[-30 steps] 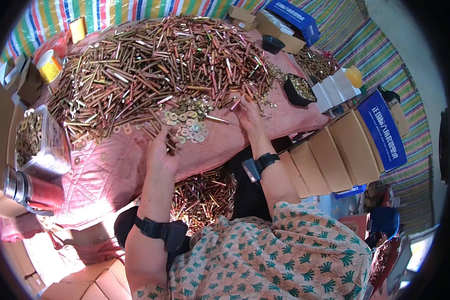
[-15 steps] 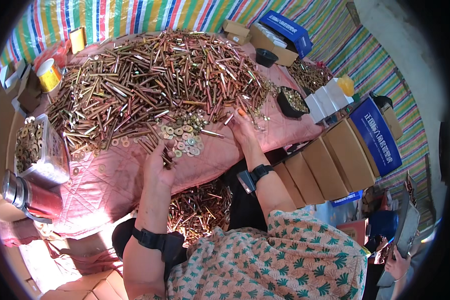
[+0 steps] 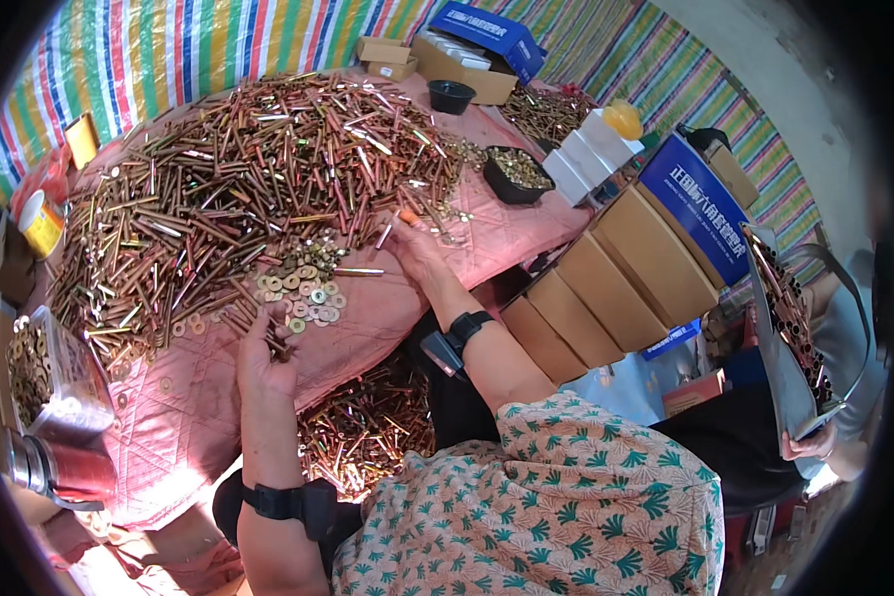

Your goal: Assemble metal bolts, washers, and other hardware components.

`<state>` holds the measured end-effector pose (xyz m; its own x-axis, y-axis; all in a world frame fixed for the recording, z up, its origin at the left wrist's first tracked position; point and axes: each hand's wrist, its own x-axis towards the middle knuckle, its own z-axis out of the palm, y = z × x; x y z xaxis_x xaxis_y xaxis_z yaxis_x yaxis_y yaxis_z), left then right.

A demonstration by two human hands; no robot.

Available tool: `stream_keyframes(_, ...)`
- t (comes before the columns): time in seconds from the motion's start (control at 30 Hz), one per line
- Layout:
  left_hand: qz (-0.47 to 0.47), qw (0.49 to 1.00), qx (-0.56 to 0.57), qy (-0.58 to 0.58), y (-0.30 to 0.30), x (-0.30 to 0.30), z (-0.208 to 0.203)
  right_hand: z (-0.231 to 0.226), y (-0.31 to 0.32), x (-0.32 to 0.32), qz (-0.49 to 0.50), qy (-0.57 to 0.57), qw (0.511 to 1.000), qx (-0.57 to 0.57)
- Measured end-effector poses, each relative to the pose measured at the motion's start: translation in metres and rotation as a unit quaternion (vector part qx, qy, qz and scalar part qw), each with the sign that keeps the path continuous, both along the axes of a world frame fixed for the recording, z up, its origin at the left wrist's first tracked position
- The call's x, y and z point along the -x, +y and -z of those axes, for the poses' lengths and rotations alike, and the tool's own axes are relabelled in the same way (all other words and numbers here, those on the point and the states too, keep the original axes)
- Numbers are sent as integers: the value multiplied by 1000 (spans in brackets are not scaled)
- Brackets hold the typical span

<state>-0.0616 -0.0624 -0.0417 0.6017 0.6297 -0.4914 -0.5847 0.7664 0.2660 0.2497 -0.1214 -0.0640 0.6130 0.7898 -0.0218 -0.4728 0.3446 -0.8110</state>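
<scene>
My left hand (image 3: 267, 366) is closed around several long, brass-coloured bolts (image 3: 246, 314) at the front edge of a pink quilted tabletop (image 3: 169, 437). To its right, my right hand (image 3: 419, 254) pinches a short shiny bolt (image 3: 383, 237); one of its fingertips wears an orange cover (image 3: 406, 216). Between the hands lie a heap of flat washers (image 3: 303, 298), some small nuts (image 3: 313, 250) and a single bolt (image 3: 359, 271) pointing toward my right hand. A large pile of bolts (image 3: 268, 159) spreads behind them.
Left stand a clear tub of washers (image 3: 70, 387), a red flask (image 3: 79, 470) and a yellow can (image 3: 42, 224). A black bowl of nuts (image 3: 517, 177) and cardboard boxes (image 3: 606, 268) are right. More bolts (image 3: 372, 422) lie below the table. Another person holds a bag of tubes (image 3: 790, 318).
The view has swung right, so the table sits further left. The other person and the bag of tubes have come further into view. Both hands keep their hold on the bolts.
</scene>
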Motion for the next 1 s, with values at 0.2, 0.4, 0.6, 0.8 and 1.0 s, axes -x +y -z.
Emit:
stream_keyframes(0.2,15,1000,-11,-19,2,1,6,0,-1,1,-7,-6,1000,-5)
stream_keyframes(0.4,3,1000,-27,6,-2,-1,1,-1,-1,1,0,-14,1000,1)
stream_keyframes(0.6,2,997,-61,47,-1,0,0,7,5,-2,-13,-13,1000,-4)
stream_keyframes(0.8,-33,998,-30,44,-9,-3,-6,-7,-2,7,-10,-29,999,8)
stream_keyframes(1.0,-30,999,-11,38,-12,3,-12,2,-1,1,-25,-30,999,11)
